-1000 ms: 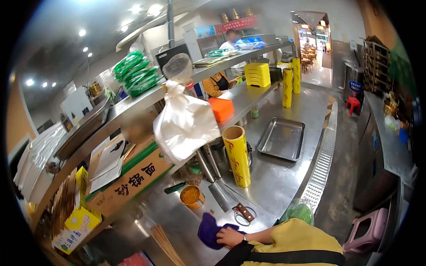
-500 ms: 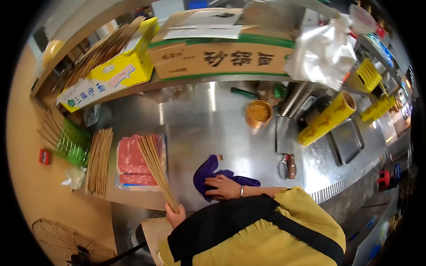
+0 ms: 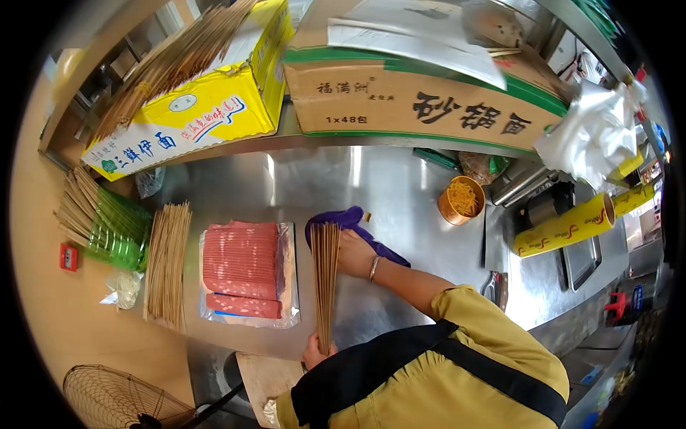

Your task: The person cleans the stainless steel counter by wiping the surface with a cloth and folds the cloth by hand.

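My left hand (image 3: 319, 350) is closed around the lower end of a bundle of bamboo skewers (image 3: 325, 286), which points away from me. My right hand (image 3: 356, 255) is at a purple cloth (image 3: 389, 253) on the steel counter. The skewers' upper ends cover the fingers of that hand, so whether it grips the cloth is hidden. Left of the skewers, pink meat slices (image 3: 239, 261) lie in neat overlapping rows on clear plastic. Farther left is a loose pile of skewers (image 3: 168, 264).
A green plastic container (image 3: 118, 232) holds more skewers at the left. Shelf above: yellow carton (image 3: 207, 118), brown carton (image 3: 429, 100). On the right are a round tub of yellow strips (image 3: 461, 200), scissors (image 3: 495, 287) and a yellow film roll (image 3: 564, 227). A fan (image 3: 121, 397) stands lower left.
The skewer bundle in my left hand has swung right, from over the meat slices to in front of the cloth and right hand. The head view has shifted left and closer.
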Tool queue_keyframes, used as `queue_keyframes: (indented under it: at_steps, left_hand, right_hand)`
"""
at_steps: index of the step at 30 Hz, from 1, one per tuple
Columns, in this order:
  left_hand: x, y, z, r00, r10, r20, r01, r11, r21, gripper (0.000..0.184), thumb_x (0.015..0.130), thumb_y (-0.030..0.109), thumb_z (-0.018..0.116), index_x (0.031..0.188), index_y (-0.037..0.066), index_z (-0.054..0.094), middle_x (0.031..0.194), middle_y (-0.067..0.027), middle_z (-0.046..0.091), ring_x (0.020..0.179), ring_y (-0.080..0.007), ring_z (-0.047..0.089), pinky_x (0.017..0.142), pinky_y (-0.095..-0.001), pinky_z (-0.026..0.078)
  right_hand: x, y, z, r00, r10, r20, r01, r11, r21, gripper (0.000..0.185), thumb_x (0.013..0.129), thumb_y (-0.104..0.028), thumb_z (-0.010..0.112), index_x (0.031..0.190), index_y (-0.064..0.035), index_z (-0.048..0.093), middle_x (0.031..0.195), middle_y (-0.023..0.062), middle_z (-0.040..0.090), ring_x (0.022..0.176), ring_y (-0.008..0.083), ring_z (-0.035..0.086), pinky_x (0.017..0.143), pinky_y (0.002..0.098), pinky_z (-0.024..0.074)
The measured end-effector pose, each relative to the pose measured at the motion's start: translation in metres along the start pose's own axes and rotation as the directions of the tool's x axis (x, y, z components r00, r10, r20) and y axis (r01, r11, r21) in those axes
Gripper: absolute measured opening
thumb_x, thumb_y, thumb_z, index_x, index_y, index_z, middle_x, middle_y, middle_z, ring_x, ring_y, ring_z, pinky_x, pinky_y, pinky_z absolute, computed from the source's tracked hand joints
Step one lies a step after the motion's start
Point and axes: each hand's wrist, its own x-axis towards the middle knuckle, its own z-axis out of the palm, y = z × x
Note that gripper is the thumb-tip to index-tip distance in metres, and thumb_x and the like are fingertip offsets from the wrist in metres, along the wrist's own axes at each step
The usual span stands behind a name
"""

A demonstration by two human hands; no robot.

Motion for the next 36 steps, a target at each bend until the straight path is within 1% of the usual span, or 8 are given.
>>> queue_keyframes:
  at_steps: [8,14,17,22,23,25,28,36]
  left_hand:
    - [0.001,-0.016,0.006,0.996,-0.077,-0.048,0.076,0.997,-0.006,0.046,0.071,0.019,0.068,0.114,0.008,0.054,0.081,-0.0168,0.064,0.076,-0.0346,0.065,0.067,-0.0403,0.051]
    - [0.001,-0.009,0.002,0.987,-0.163,-0.013,0.163,0.987,0.013,0.045,0.069,0.02,0.071,0.109,0.008,0.054,0.078,-0.0172,0.063,0.074,-0.0351,0.064,0.067,-0.0431,0.05]
    - [-0.001,-0.02,-0.002,0.984,-0.173,0.042,0.173,0.985,0.004,0.044,0.07,0.021,0.072,0.107,0.008,0.053,0.08,-0.0175,0.062,0.074,-0.0343,0.064,0.067,-0.0428,0.05]
    - [0.007,-0.015,-0.01,0.939,-0.273,0.207,0.281,0.96,-0.006,0.048,0.072,0.024,0.074,0.111,0.008,0.052,0.084,-0.0169,0.063,0.078,-0.0326,0.063,0.069,-0.0416,0.049]
    - [0.007,-0.022,-0.009,0.937,-0.288,0.198,0.295,0.955,-0.01,0.049,0.072,0.024,0.074,0.112,0.008,0.052,0.084,-0.0165,0.063,0.078,-0.0323,0.063,0.07,-0.0413,0.049]
    - [0.005,-0.03,-0.005,0.934,-0.297,0.2,0.307,0.951,-0.02,0.051,0.071,0.025,0.075,0.113,0.008,0.051,0.085,-0.016,0.063,0.079,-0.0321,0.063,0.071,-0.0411,0.049]
    - [0.004,-0.027,-0.007,0.962,-0.222,0.159,0.225,0.974,-0.004,0.05,0.071,0.024,0.074,0.113,0.008,0.052,0.085,-0.015,0.063,0.078,-0.0314,0.063,0.071,-0.0406,0.049]
    - [0.006,0.0,-0.007,0.977,-0.205,0.056,0.206,0.978,-0.008,0.045,0.07,0.022,0.073,0.109,0.007,0.055,0.081,-0.0131,0.063,0.076,-0.0296,0.063,0.071,-0.0396,0.05]
  right_hand:
    - [0.085,0.063,0.004,0.987,0.024,-0.16,-0.026,1.0,-0.008,0.036,0.084,-0.026,0.058,0.116,-0.0096,0.058,0.128,0.0188,0.048,0.123,0.0352,0.041,0.102,0.0469,0.0325]
    - [0.135,0.143,-0.027,0.909,0.352,-0.225,-0.386,0.913,-0.132,0.036,0.086,-0.028,0.055,0.116,-0.0081,0.058,0.116,0.0189,0.057,0.108,0.0359,0.051,0.093,0.0474,0.0387]
    - [0.113,0.203,-0.022,0.798,0.357,-0.486,-0.491,0.852,-0.181,0.035,0.087,-0.029,0.052,0.113,-0.0059,0.059,0.113,0.0185,0.058,0.105,0.038,0.053,0.09,0.0483,0.0402]
    - [0.045,0.165,-0.04,0.778,0.46,-0.428,-0.586,0.776,-0.232,0.033,0.079,-0.017,0.062,0.11,-0.0077,0.059,0.114,0.02,0.054,0.105,0.0388,0.051,0.087,0.0465,0.0415]
    - [0.027,0.156,-0.033,0.803,0.341,-0.49,-0.526,0.792,-0.311,0.034,0.08,-0.019,0.062,0.112,-0.009,0.058,0.118,0.0196,0.052,0.108,0.0378,0.049,0.09,0.0476,0.0401]
    - [-0.005,0.13,-0.035,0.826,0.445,-0.346,-0.539,0.803,-0.254,0.038,0.085,-0.025,0.057,0.121,-0.0138,0.055,0.131,0.0202,0.046,0.124,0.0365,0.04,0.104,0.0496,0.03]
    - [-0.019,0.123,-0.045,0.85,0.412,-0.329,-0.502,0.822,-0.268,0.039,0.084,-0.023,0.059,0.119,-0.0099,0.055,0.128,0.0213,0.047,0.121,0.0372,0.042,0.102,0.0495,0.0332]
    - [0.03,0.186,-0.058,0.695,0.66,-0.285,-0.717,0.609,-0.339,0.044,0.086,-0.033,0.053,0.123,-0.0081,0.053,0.127,0.024,0.049,0.121,0.0377,0.042,0.101,0.0507,0.0318]
